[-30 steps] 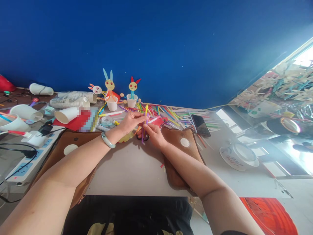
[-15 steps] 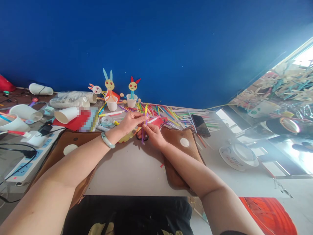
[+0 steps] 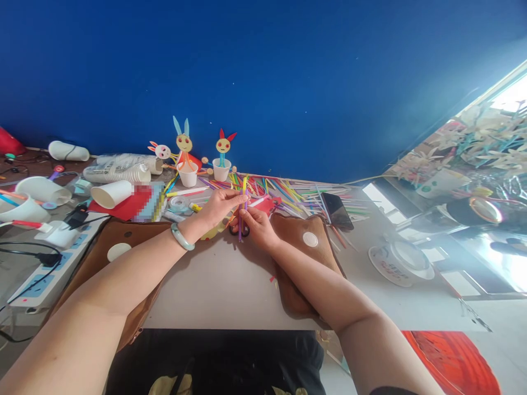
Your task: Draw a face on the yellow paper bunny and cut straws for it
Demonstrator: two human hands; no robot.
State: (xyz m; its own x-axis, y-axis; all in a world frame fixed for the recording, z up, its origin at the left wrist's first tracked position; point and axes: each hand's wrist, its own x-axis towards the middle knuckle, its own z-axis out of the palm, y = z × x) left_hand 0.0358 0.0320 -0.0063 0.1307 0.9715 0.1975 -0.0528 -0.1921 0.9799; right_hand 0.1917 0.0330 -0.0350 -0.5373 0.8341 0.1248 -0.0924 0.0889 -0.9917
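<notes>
Just above the table, my left hand [image 3: 221,207] pinches the upper part of a small upright bundle of purple straws [image 3: 240,235] with a yellow straw [image 3: 245,182] at the top. Lower on the same bundle, my right hand [image 3: 260,227] is closed with thumb and fingers. The two hands almost touch, and their fingertips hide the middle of the bundle. Black scissor handles [image 3: 246,231] show beneath the hands, the rest being covered. Yellow cut paper [image 3: 211,235] lies under my left hand, and red paper [image 3: 269,204] lies behind my right.
Loose coloured straws [image 3: 288,195] spread along the wall. Rabbit figures stand in white paper cups [image 3: 188,174]. A phone [image 3: 337,210] lies at right, near a white bowl [image 3: 395,266]. Brown cushions [image 3: 304,274] flank the work area; a power strip [image 3: 53,269] is at left.
Both hands keep their grip on the straws at nearly the same place. Only a very slight shift of the view and of the left hand shows.
</notes>
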